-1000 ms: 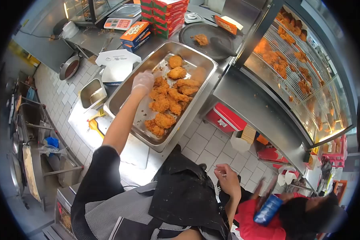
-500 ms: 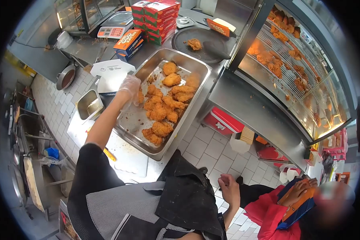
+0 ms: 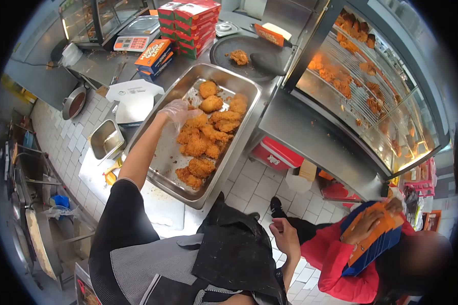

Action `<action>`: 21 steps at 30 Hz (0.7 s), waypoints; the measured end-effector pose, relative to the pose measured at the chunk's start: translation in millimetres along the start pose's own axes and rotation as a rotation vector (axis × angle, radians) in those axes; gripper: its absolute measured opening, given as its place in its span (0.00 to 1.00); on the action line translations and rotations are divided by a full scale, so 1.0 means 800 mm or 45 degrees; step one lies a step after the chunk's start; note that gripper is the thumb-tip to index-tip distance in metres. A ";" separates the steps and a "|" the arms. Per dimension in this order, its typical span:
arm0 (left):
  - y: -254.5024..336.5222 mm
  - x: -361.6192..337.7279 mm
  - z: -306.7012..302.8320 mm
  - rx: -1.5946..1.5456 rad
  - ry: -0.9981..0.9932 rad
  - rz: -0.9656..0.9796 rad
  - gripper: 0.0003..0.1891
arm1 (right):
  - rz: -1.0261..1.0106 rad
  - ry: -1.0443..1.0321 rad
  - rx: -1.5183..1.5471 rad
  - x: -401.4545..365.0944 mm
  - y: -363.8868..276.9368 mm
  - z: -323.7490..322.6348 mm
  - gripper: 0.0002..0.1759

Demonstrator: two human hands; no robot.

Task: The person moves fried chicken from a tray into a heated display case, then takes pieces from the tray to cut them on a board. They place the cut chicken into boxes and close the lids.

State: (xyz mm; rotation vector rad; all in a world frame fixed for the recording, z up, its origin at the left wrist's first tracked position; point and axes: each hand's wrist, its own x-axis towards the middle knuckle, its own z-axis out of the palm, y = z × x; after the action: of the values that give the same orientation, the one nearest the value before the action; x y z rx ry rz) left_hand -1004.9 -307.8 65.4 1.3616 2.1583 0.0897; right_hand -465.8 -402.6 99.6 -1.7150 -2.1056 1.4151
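Observation:
Inside a deep steel tray, my left hand wears a clear plastic glove. Its fingers are bent against a piece of fried chicken at the pile's left side; the glove partly hides the grip. More crumbed pieces lie in the tray, with rounder ones toward its far end. My bare right hand hangs low beside my apron, fingers loosely bent, holding nothing. Left of the tray stands an open white-lined box.
A heated display case stands at right. Red boxes, orange-blue boxes, a scale and a dark round pan occupy the counter. A person in a red sleeve holds orange-blue cartons at lower right.
My left hand has moved right, from the tray's left rim onto the chicken pile. The view has shifted slightly. The other person has moved a little left with the cartons.

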 end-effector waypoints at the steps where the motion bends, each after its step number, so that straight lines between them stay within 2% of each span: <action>1: 0.013 -0.012 -0.006 0.320 -0.169 -0.026 0.42 | 0.003 -0.022 -0.022 -0.002 0.011 0.003 0.16; 2: 0.027 -0.044 -0.013 0.417 -0.027 0.211 0.40 | -0.007 -0.019 -0.057 -0.003 0.024 0.006 0.16; 3: 0.020 -0.053 -0.003 0.407 -0.036 0.207 0.40 | 0.000 -0.027 -0.066 -0.003 0.023 0.006 0.16; 5: -0.009 -0.076 0.013 -0.090 0.634 0.183 0.34 | -0.069 -0.037 -0.027 0.003 0.010 0.008 0.17; 7: -0.022 -0.158 0.010 0.049 0.787 -0.129 0.34 | -0.093 -0.082 0.029 0.027 -0.015 0.015 0.17; 8: -0.038 -0.192 0.021 0.146 0.735 -0.334 0.35 | -0.176 -0.220 0.115 0.046 -0.023 0.023 0.17; 9: -0.008 -0.241 0.021 0.046 0.763 -0.656 0.37 | -0.259 -0.357 0.203 0.064 -0.035 0.033 0.17; 10: -0.034 -0.257 0.046 0.059 0.567 -0.875 0.41 | -0.290 -0.433 0.329 0.086 -0.055 0.042 0.19; 11: -0.051 -0.280 0.080 -0.017 0.663 -0.865 0.43 | -0.325 -0.517 0.449 0.110 -0.079 0.054 0.20; 13: -0.060 -0.301 0.124 -0.110 0.774 -0.876 0.45 | -0.251 -0.463 0.611 0.168 -0.105 0.099 0.25; 15: -0.041 -0.306 0.156 -0.531 0.937 -0.761 0.35 | -0.130 -0.229 0.637 0.213 -0.140 0.133 0.30; 16: -0.045 -0.299 0.180 -0.555 0.955 -0.787 0.35 | -0.149 -0.250 0.608 0.231 -0.153 0.146 0.30; 18: -0.055 -0.274 0.224 -1.066 1.106 -0.682 0.26 | -0.265 0.210 0.236 0.259 -0.172 0.165 0.27; 19: -0.053 -0.271 0.238 -1.080 1.129 -0.683 0.26 | -0.290 0.207 0.226 0.264 -0.171 0.168 0.27; 21: -0.044 -0.270 0.259 -0.733 1.390 -0.715 0.16 | -0.205 0.073 0.375 0.271 -0.162 0.170 0.22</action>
State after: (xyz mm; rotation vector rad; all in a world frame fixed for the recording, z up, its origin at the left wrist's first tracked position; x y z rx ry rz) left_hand -861.5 -557.0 -24.8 0.2996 2.8981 1.3658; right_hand -718.6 -301.2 9.9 -1.4260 -1.8476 1.5182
